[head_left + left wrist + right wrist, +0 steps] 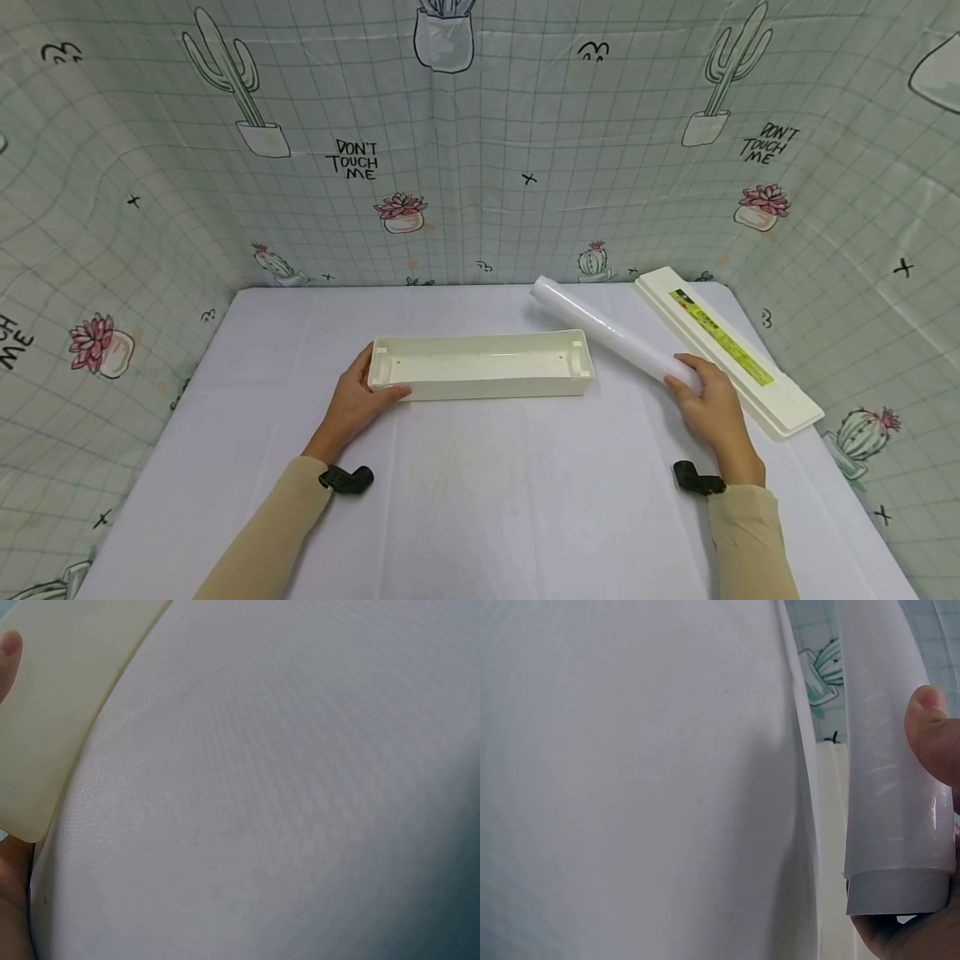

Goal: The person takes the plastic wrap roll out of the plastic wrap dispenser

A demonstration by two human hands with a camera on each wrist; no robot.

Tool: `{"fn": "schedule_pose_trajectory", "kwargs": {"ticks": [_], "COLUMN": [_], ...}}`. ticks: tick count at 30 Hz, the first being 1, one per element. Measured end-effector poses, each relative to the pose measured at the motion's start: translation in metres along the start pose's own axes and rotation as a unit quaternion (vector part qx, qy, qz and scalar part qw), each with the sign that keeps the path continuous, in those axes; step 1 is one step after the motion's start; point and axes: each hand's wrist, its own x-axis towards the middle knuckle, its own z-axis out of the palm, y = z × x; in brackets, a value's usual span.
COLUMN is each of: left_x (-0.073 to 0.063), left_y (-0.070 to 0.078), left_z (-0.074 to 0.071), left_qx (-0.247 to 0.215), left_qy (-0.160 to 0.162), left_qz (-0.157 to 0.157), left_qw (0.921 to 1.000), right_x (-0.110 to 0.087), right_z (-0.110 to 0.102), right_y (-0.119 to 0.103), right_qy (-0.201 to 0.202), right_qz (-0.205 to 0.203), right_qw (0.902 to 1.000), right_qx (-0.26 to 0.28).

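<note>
While our left hand (358, 402) grips the cream dispenser tray (480, 365) at its left end mid-table, our right hand (712, 408) clasps the cling-film roll (611, 332) by its near end, so we should keep the roll level and parallel to the tray.

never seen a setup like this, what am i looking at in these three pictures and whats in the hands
No machine here: a person works with two bare hands and wears three cameras. The wide picture comes from the head, looking down at a white table. The two close-ups come from the wrists. The left hand holds the end of a long cream tray, open side up. The right hand grips the near end of a roll of clear film, seen close in the right wrist view. Beside the roll lies the cream lid with a green label.
</note>
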Motion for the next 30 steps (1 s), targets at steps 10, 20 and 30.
{"fn": "schedule_pose_trajectory", "kwargs": {"ticks": [10, 20, 30], "left_x": [0.0, 0.0, 0.0], "left_y": [-0.001, 0.0, -0.002], "left_z": [0.0, 0.0, 0.0], "left_qx": [-0.003, 0.005, 0.006], "left_qy": [-0.002, -0.002, -0.002], "left_qz": [0.003, 0.006, 0.005], "left_qw": [1.0, 1.0, 1.0], "right_x": [-0.003, -0.006, -0.008], "right_z": [-0.004, -0.008, -0.011], "right_y": [0.002, 0.007, 0.01], "right_qy": [-0.002, 0.002, 0.002], "right_qz": [0.01, 0.013, 0.025], "right_qw": [0.9999, 0.9999, 0.9996], "right_qx": [-0.009, -0.009, -0.011]}}
